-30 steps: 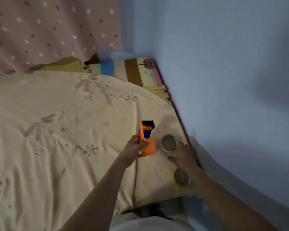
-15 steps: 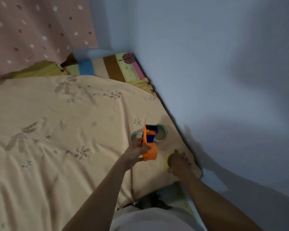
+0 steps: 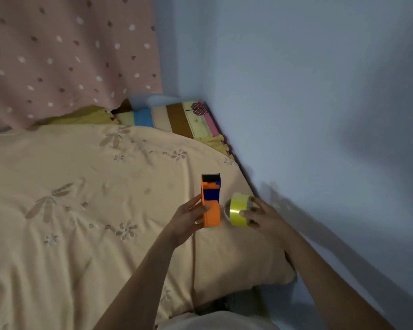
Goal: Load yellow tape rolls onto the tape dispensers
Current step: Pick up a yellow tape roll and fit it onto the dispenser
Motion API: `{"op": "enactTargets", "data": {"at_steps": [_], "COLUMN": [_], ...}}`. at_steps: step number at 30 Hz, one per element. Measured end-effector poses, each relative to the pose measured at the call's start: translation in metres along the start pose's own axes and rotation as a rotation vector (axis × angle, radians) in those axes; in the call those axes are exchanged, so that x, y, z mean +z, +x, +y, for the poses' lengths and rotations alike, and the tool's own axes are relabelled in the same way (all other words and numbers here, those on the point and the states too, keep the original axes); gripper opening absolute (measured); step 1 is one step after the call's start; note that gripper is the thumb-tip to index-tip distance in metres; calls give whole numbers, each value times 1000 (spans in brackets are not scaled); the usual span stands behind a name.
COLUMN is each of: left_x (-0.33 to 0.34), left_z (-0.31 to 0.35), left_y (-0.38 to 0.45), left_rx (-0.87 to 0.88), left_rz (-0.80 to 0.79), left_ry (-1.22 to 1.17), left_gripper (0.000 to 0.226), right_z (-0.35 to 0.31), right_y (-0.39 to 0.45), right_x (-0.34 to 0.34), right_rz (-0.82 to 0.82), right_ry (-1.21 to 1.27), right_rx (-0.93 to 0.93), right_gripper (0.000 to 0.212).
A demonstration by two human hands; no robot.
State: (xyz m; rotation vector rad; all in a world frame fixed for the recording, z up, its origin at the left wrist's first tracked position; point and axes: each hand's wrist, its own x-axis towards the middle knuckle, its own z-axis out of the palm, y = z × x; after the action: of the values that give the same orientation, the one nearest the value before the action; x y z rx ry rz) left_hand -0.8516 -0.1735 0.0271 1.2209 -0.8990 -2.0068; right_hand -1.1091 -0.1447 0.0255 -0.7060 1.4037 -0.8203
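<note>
Above a peach floral bedspread (image 3: 81, 210), an orange and blue tape dispenser (image 3: 210, 203) is gripped upright by the left hand (image 3: 188, 219). Just beside it, a yellow tape roll (image 3: 239, 211) is pinched on edge by the right hand (image 3: 265, 217), near a pale wall (image 3: 320, 115).

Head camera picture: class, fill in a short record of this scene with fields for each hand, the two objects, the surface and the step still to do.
Left hand: grips the orange tape dispenser
Right hand: fingers curled round the yellow tape roll
Roll and dispenser: side by side, roll not yet mounted
Surface: peach floral bedsheet
Backdrop: blue wall on the right
</note>
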Motion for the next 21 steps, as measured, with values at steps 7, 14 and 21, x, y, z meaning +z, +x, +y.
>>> {"op": "enactTargets", "data": {"at_steps": [7,14,21], "left_x": [5,-9,-10], "left_z": [22,22,19], "left_y": [-10,-19,-23], "left_rx": [102,149,171], "left_rz": [46,116,152], "left_ry": [-107,-194,-192], "left_gripper": [35,44,45], "right_z": [-34,-46,-47], "right_y": [7,6,1], "right_x": [41,60,70], "right_rz": [-203,-228,-230], "right_ry": [13,-27,-148], "right_rx": [-31,10,11], "right_gripper": [62,81,94]}}
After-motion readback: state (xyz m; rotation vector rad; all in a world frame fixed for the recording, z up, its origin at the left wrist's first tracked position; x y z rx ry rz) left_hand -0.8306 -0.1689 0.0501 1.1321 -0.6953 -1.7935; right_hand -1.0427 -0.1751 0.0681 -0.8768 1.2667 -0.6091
